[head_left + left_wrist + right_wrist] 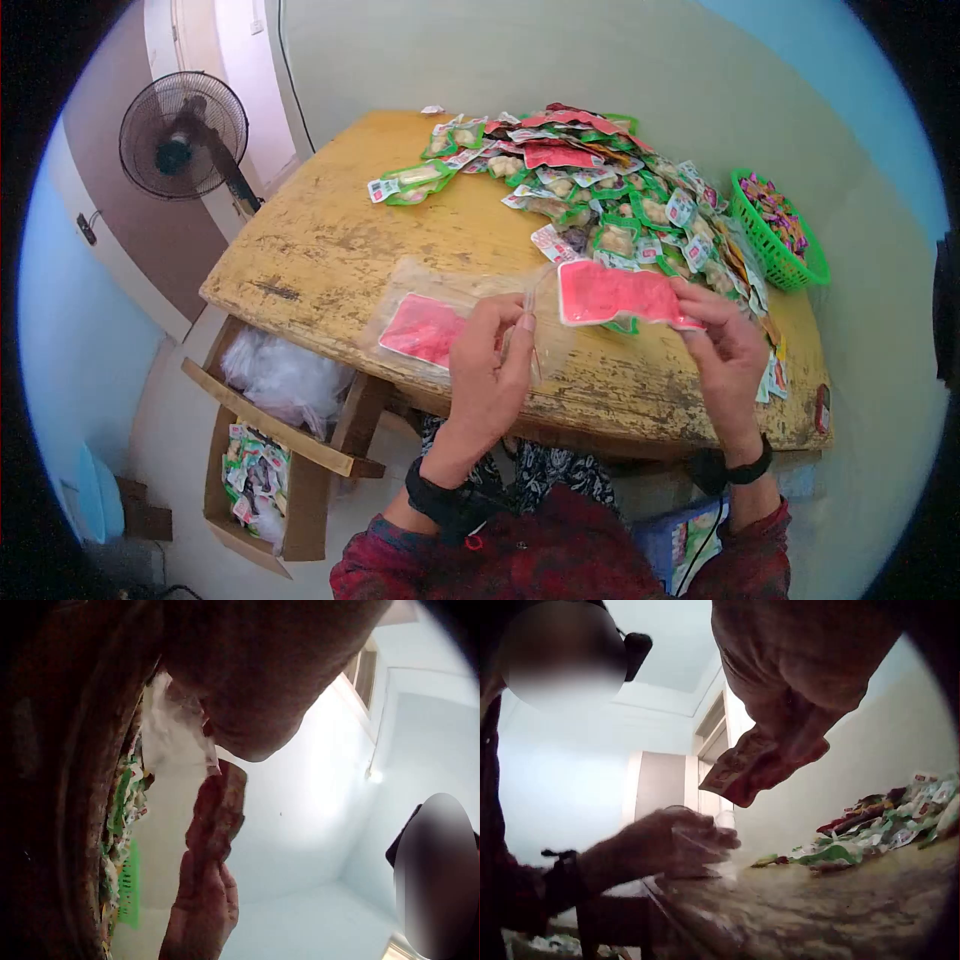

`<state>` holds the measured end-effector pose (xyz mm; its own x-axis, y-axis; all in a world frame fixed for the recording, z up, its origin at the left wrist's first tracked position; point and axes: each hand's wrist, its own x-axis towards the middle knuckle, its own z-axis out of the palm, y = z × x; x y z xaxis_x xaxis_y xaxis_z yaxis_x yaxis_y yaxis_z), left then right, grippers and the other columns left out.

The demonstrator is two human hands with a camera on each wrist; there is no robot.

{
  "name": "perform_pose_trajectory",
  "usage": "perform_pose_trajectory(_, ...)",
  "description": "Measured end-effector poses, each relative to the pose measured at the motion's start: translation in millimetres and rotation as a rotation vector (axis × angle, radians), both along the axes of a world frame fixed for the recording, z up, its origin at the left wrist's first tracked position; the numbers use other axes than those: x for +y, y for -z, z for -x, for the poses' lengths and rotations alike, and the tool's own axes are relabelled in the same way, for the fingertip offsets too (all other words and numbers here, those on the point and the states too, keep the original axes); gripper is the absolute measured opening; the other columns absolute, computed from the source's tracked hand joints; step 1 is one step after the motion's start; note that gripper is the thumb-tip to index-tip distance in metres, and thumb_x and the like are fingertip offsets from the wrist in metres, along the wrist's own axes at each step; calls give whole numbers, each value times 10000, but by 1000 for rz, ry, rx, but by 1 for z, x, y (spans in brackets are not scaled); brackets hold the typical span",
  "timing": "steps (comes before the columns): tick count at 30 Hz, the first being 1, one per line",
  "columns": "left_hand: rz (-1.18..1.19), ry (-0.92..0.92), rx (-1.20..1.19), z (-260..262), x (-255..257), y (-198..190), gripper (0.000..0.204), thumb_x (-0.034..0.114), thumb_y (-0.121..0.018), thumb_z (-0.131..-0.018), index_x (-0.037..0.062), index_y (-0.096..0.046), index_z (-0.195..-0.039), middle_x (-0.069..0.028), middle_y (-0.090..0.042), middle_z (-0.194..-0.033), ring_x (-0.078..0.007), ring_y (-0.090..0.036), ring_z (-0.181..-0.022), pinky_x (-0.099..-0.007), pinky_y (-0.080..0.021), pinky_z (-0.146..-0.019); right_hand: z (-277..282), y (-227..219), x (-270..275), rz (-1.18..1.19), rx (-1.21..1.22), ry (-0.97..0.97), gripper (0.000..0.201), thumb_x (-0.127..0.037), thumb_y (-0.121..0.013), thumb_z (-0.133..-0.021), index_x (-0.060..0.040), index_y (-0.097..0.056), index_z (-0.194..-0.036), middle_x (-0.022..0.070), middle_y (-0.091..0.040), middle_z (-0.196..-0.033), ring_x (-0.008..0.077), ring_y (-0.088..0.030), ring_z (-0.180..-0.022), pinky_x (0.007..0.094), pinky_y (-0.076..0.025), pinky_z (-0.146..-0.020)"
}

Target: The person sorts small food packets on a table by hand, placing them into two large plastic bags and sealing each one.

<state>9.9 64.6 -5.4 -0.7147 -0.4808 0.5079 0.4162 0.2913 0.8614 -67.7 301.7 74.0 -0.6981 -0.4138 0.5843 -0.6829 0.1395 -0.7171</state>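
Fingers: left hand (pixel 485 375) has thumb and fingertips together, pinching the edge of a clear bag (pixel 540 335); no visible gap at the pinch. Right hand (pixel 728 350) grips the red packet (pixel 618 295) by one end, thumb on one side and fingers on the other, free end pointing at the left hand.

Packet is up above the table (pixel 320 220), near the bag but apart from the left fingertips. Second red packet (pixel 425 328) lies flat by the left hand with clear film around it. Can't tell if that film is part of the held bag. Pile of packets (pixel 610 215) sits beyond the right hand, green basket (pixel 765 245) beside it.

Step, my read: bag and packet being brought together, packet not in. Bag mouth: can't tell if it's parted, film is seen nearly edge-on.

Next move calls for a parted mouth, left pinch on one layer only, packet's free end squared to the opening. Packet looks floppy, so it could fold at the lip; keep it level and feed gently. Thin film could cling shut or slip, so hold the rim steady.
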Motion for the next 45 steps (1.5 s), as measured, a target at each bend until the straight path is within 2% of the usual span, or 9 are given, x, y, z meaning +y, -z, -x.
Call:
perform_pose_trajectory(12,456,-170,186,-10,25,-37,112,1,-678,-913,-2,-624,-1010,-212,-698,-1129,-376,-690,-999,-426,-554,-836,-7,13,-26,-277,108,-206,426,39,-672,-903,-5,-609,-1322,204,-587,-1442,332,-597,-1313,403,-537,-1025)
perform_pose_trajectory(17,418,-88,172,-5,38,-41,104,4,-678,-925,-9,-632,-1017,-220,-695,-1161,-372,-688,-1064,-427,-545,-913,-3,14,-35,-345,272,-307,470,71,-632,-888,12,-564,-1349,232,-580,-1417,419,-570,-1311,444,-480,-1087)
perform_pose_trajectory(24,364,33,174,2,39,-39,153,16,-659,-915,1,-614,-1060,-218,-674,-1123,-408,-658,-1061,-465,-534,-888,25,15,-37,-492,151,-465,527,93,-574,-887,5,-517,-1404,239,-578,-1379,422,-550,-1319,457,-449,-1107)
perform_pose_trajectory(27,444,-44,156,-7,30,-39,200,26,-675,-903,-3,-622,-1094,-206,-669,-1147,-413,-646,-1091,-476,-520,-937,33,24,-44,-496,166,-541,515,72,-553,-921,-5,-503,-1427,232,-561,-1404,411,-526,-1344,462,-414,-1135)
perform_pose_trajectory(30,632,-331,184,-28,-6,-46,305,55,-700,-889,-19,-616,-1173,-209,-660,-1179,-429,-623,-1141,-494,-492,-1008,35,29,-51,-509,148,-551,473,37,-538,-958,-17,-518,-1428,217,-560,-1407,396,-526,-1335,449,-401,-1140)
perform_pose_trajectory(32,723,-556,61,-39,-34,-31,461,73,-731,-867,-36,-577,-1287,-233,-618,-1268,-446,-582,-1211,-502,-466,-1058,39,33,-53,-513,147,-506,441,18,-535,-974,-22,-547,-1413,200,-575,-1393,382,-543,-1306,429,-412,-1127)
perform_pose_trajectory(35,640,-625,-152,-53,-58,-18,577,55,-753,-852,-17,-537,-1382,-234,-589,-1376,-410,-551,-1302,-469,-433,-1107,41,25,-57,-500,50,-432,371,-11,-560,-980,-8,-612,-1348,168,-624,-1314,333,-582,-1237,406,-441,-1082)
perform_pose_trajectory(41,476,-296,-237,-56,-66,-7,882,-1,-725,-838,23,-282,-1601,-213,-365,-1604,-359,-424,-1453,-439,-413,-1166,46,38,-75,-251,-300,-477,293,-9,-608,-965,-8,-675,-1250,61,-695,-1137,150,-645,-1032,324,-530,-905)
perform_pose_trajectory(45,333,-35,-138,-47,-76,-6,982,-59,-717,-807,71,-212,-1639,-157,-241,-1678,-327,-331,-1518,-449,-416,-1182,54,40,-85,-342,-344,-436,296,-5,-630,-943,-20,-685,-1233,30,-713,-1083,106,-651,-944,295,-546,-820)
